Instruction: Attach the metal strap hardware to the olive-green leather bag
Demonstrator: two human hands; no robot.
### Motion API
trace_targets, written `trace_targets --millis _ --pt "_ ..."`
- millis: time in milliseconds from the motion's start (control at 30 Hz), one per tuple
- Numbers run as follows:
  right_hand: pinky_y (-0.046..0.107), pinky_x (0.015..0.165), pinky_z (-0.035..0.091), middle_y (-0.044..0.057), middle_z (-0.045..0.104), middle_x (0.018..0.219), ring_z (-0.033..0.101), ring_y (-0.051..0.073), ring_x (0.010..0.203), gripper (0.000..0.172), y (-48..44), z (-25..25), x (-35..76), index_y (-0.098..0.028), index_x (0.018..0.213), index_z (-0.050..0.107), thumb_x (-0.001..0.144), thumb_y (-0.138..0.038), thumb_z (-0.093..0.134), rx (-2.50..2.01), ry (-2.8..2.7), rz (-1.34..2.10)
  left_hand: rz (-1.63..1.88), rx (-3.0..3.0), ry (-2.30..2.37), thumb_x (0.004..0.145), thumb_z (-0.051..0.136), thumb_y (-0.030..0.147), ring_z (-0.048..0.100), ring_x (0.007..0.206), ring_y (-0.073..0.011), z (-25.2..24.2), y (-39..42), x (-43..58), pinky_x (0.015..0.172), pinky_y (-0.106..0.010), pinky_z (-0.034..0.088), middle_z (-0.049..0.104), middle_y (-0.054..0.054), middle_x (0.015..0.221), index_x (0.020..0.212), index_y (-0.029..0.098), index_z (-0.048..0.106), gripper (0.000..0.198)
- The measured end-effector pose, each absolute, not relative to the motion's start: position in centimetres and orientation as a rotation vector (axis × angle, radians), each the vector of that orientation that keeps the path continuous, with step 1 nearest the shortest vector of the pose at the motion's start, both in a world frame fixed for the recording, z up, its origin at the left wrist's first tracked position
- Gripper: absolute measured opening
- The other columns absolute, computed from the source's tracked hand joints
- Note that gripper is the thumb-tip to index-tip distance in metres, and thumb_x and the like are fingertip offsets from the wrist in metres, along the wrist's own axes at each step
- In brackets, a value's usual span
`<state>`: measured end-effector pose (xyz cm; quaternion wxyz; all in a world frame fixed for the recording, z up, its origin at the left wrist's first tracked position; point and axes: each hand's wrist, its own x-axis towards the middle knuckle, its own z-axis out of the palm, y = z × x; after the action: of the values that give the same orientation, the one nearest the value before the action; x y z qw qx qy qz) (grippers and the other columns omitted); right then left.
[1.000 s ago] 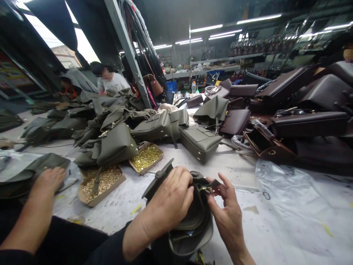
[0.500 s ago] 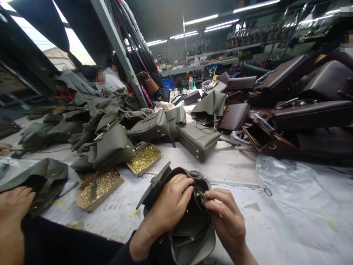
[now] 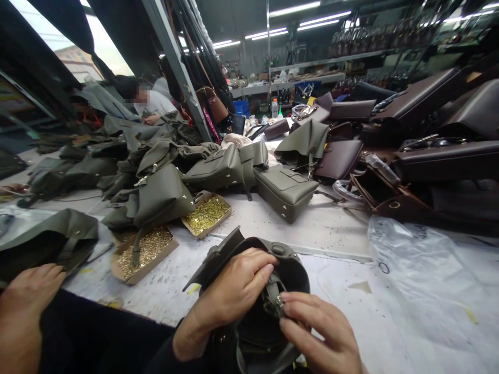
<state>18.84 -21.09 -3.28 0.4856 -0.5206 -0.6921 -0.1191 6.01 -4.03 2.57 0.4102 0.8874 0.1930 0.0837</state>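
A dark olive handbag (image 3: pixel 298 270) stands open-mouthed before me. My left hand (image 3: pixel 234 285) reaches over its rim, fingers bent and gripping the folded strap inside the mouth. With thumb and fingers, my right hand (image 3: pixel 319 324) pinches the strap (image 3: pixel 275 291) by a small metal buckle (image 3: pixel 279 301). The fingertips of both hands sit close together, and the strap's lower part is hidden in the bag. Left of the bag stand a cardboard box of copper-coloured metal pieces (image 3: pixel 175 244) and a box of gold-coloured ones (image 3: pixel 229 210).
Beside me on the left, a co-worker's hand (image 3: pixel 33 293) rests on another olive bag (image 3: pixel 74 234). Olive bags (image 3: pixel 286 192) are heaped across the table, dark brown bags (image 3: pixel 448 161) at right. Clear plastic sheeting (image 3: pixel 421 275) lies at the right front. A metal post (image 3: pixel 179 67) rises behind.
My right hand has drawn the strap and buckle down and slightly left, toward the bag's middle. My left hand stays almost in place. The co-worker's hand has shifted slightly right.
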Motion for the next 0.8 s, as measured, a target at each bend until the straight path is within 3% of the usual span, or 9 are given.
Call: trace_targets --millis 167,367,500,633,800 --pt "0.033 0.086 0.065 0.013 0.077 0.099 0.074 0.024 0.104 0.020 -21.0 -5.3 17.8 -0.013 0.105 0.074 0.096 -0.006 0.057 -1.257 -1.607 -0.234 0.193 2.189 0.454 0.098 0.047 0.015 0.067 0.109 -0.0194 2.7 -4.1 4.0 0.099 -0.032 0.053 0.074 -0.005 0.116 0.116 0.024 0.072 0.032" --pt "0.038 0.082 0.066 0.009 0.076 0.102 0.075 0.027 0.103 0.025 -20.9 -7.4 16.8 -0.024 0.116 0.073 0.097 -0.014 0.060 -1.258 -1.387 -0.089 0.199 2.191 0.425 0.089 0.061 0.008 0.066 0.118 -0.0187 2.0 -4.1 2.6 0.106 -0.030 0.051 0.073 -0.003 0.123 0.113 0.027 0.076 0.034" --pt "0.039 0.084 0.065 0.009 0.075 0.105 0.073 0.027 0.105 0.028 -20.7 -7.7 16.7 -0.024 0.119 0.071 0.097 -0.011 0.060 -1.257 -1.369 -0.033 0.227 2.210 0.379 0.087 0.063 0.007 0.066 0.121 -0.0201 2.2 -3.9 2.4 0.107 -0.032 0.052 0.071 -0.003 0.128 0.112 0.029 0.078 0.037" --pt "0.038 0.085 0.065 0.010 0.074 0.105 0.073 0.027 0.107 0.033 -20.5 -7.3 16.7 -0.022 0.120 0.070 0.093 -0.005 0.062 -1.241 -1.389 -0.069 0.260 2.251 0.296 0.090 0.062 0.009 0.069 0.115 -0.0188 2.2 -3.7 2.5 0.103 -0.031 0.054 0.075 -0.002 0.122 0.112 0.029 0.078 0.034" --pt "0.041 0.082 0.065 0.009 0.075 0.100 0.073 0.028 0.106 0.032 -20.6 -7.3 16.7 -0.024 0.124 0.069 0.097 -0.010 0.060 -1.230 -1.398 -0.085 0.338 2.234 0.391 0.093 0.059 0.011 0.071 0.106 -0.0170 1.3 -3.7 2.7 0.094 -0.026 0.055 0.077 -0.003 0.112 0.105 0.024 0.078 0.026"
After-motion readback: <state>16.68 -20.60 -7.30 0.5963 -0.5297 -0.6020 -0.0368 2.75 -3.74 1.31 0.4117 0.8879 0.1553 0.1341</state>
